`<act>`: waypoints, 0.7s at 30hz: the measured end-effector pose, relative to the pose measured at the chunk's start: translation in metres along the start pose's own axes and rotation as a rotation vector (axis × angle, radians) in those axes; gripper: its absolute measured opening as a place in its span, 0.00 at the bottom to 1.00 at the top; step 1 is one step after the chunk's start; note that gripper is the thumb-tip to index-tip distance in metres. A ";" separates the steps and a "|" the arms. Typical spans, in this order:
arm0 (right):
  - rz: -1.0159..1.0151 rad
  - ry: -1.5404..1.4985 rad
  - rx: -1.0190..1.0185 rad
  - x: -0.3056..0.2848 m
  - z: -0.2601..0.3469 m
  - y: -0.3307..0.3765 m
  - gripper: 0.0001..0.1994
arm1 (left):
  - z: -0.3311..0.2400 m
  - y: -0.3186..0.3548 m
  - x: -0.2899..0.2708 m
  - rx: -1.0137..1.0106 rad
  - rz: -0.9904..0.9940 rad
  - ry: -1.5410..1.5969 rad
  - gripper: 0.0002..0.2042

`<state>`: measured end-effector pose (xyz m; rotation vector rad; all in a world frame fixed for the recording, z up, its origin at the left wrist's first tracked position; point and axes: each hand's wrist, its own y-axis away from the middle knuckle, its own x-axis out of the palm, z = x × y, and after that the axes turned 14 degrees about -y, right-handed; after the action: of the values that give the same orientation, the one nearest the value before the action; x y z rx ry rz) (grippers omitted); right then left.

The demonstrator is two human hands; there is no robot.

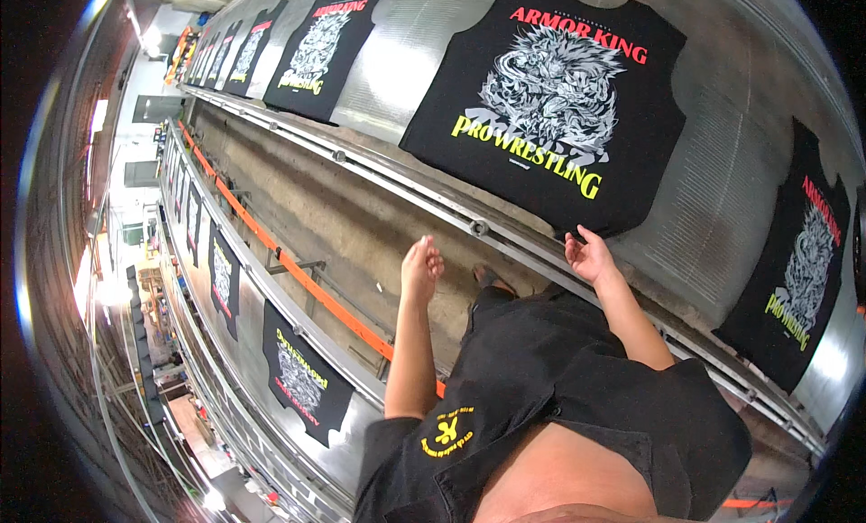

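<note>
Black printed shirt (pixel 550 99) flat on metal table (pixel 713 189); right hand (pixel 588 254) grip open at hem, left hand (pixel 421 268) open, empty

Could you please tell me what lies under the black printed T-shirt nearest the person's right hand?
The black printed T-shirt lies flat on a grey metal printing table, which shows around it. The surface directly beneath the fabric is covered.

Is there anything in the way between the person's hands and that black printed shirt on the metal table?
Nothing visible. The right hand already touches the black printed shirt's lower edge; the left hand hangs in open air above the aisle.
</note>
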<state>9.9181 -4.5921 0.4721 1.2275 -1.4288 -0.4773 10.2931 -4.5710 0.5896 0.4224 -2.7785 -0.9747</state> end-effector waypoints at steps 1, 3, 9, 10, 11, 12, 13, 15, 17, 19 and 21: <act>0.011 0.043 0.019 0.006 -0.005 -0.003 0.18 | -0.014 -0.024 -0.006 0.005 0.069 0.009 0.09; -0.038 0.059 0.028 0.011 -0.013 -0.010 0.19 | -0.042 -0.073 -0.010 0.014 0.042 -0.080 0.10; -0.004 0.120 -0.163 0.059 -0.030 0.027 0.21 | -0.117 -0.232 -0.033 0.046 -0.176 -0.234 0.29; 0.065 0.076 -0.174 0.064 -0.025 0.032 0.21 | -0.125 -0.256 -0.028 -0.001 -0.272 -0.243 0.35; 0.137 0.034 -0.175 0.069 -0.027 0.035 0.21 | -0.133 -0.279 -0.036 -0.042 -0.263 -0.234 0.41; 0.200 0.118 -0.202 0.067 -0.022 0.036 0.21 | -0.137 -0.289 -0.032 -0.041 -0.259 -0.186 0.45; 0.110 0.154 -0.313 0.075 -0.028 0.035 0.21 | -0.142 -0.298 -0.028 -0.037 -0.315 -0.242 0.42; -0.118 0.243 -0.490 0.082 -0.044 0.032 0.21 | -0.144 -0.313 -0.034 -0.093 -0.289 -0.303 0.34; -0.201 0.244 -0.642 0.056 -0.049 0.014 0.16 | -0.149 -0.316 -0.035 -0.271 -0.015 -0.356 0.30; -0.277 0.257 -0.766 0.027 -0.044 -0.007 0.13 | -0.155 -0.303 -0.024 -0.474 0.210 -0.596 0.24; -0.223 0.082 -0.805 0.028 -0.044 -0.014 0.14 | -0.164 -0.282 -0.001 -0.504 0.303 -0.826 0.18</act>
<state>9.9687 -4.6063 0.4857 0.7284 -0.8751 -1.0224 10.3934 -4.8770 0.5385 -0.5879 -2.8839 -2.0256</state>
